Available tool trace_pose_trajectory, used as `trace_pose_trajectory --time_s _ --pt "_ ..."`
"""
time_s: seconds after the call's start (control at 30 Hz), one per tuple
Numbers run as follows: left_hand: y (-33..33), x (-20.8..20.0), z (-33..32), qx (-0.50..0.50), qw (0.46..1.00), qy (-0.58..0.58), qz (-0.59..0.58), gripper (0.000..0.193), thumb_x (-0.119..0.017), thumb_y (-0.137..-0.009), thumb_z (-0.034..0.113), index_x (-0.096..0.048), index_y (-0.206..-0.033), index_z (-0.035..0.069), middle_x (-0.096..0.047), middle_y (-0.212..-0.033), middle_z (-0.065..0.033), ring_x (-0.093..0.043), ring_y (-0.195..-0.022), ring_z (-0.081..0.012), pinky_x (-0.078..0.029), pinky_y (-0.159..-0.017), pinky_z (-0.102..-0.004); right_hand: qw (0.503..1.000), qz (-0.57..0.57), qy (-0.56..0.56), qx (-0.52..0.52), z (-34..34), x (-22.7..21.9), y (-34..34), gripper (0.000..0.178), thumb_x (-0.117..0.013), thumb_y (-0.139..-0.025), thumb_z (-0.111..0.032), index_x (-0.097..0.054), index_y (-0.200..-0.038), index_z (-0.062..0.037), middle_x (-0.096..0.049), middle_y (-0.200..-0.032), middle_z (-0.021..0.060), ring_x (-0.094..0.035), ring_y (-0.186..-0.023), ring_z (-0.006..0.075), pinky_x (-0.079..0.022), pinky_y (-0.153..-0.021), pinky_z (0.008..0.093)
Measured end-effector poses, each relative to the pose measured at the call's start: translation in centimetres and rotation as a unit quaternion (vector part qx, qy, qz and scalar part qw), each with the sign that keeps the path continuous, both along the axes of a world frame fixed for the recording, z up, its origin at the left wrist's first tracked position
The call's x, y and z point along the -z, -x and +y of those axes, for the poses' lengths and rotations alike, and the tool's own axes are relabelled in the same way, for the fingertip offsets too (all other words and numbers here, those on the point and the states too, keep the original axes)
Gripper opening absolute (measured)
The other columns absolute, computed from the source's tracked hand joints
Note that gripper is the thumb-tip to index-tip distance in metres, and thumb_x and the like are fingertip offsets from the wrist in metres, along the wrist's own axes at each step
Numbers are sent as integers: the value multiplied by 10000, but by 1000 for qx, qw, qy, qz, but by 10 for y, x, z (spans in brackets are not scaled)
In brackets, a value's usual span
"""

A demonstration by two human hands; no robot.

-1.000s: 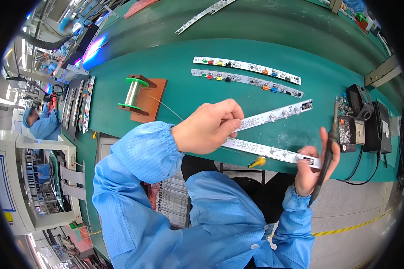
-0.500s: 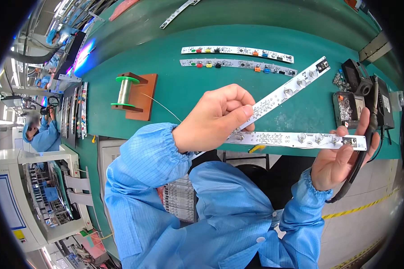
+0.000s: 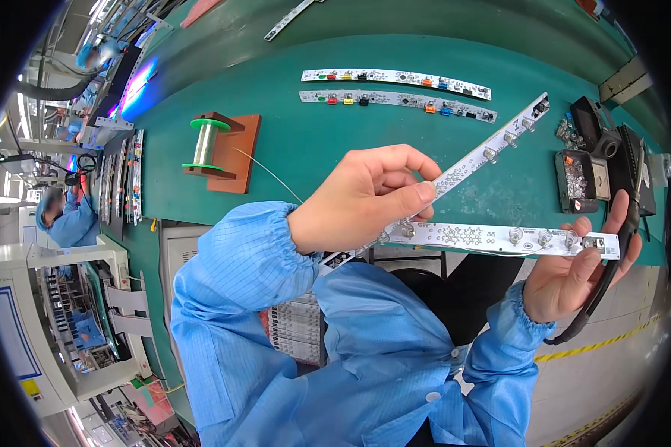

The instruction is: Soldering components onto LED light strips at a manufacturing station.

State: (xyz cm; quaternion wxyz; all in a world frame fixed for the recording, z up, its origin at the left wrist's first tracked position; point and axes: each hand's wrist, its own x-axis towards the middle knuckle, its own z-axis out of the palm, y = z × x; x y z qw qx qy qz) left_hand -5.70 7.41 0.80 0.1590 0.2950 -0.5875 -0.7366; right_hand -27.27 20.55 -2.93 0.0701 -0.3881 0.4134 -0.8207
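Green matting (image 3: 276, 123) spreads beyond both sets of fingers on my feed. I have the left hand (image 3: 373, 194) pinching a slanted circuit strip (image 3: 490, 153), thumb closed toward curled fingers, the strip's upper end reaching past them. My right hand (image 3: 563, 287) pinches a level circuit strip (image 3: 462, 235) near its end, other fingers extended around a dark-handled tool (image 3: 593, 304). Left of the left fingers I see a solder spool (image 3: 205, 145) on its brown stand (image 3: 240, 167).
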Motion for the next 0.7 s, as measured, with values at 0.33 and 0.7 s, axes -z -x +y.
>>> trace_pose_trajectory --time_s 0.33,0.7 --pt "2 1 -2 10 999 27 -16 246 -628 -861 94 -548 -1065 -17 -635 -818 -44 -582 -748 -67 -480 -678 -208 998 59 7 -29 6 -5 1 452 -534 -892 -73 -382 -1302 -191 -297 -1410 254 -623 -885 211 -533 -761 308" --pt "2 0 8 -43 997 29 56 335 -607 -867 58 -487 -1166 -34 -621 -948 -97 -590 -811 -106 -498 -692 -234 994 5 92 -62 13 -3 -4 505 -560 -895 -305 -364 -1333 -145 -209 -1445 254 -613 -984 241 -514 -855 332"
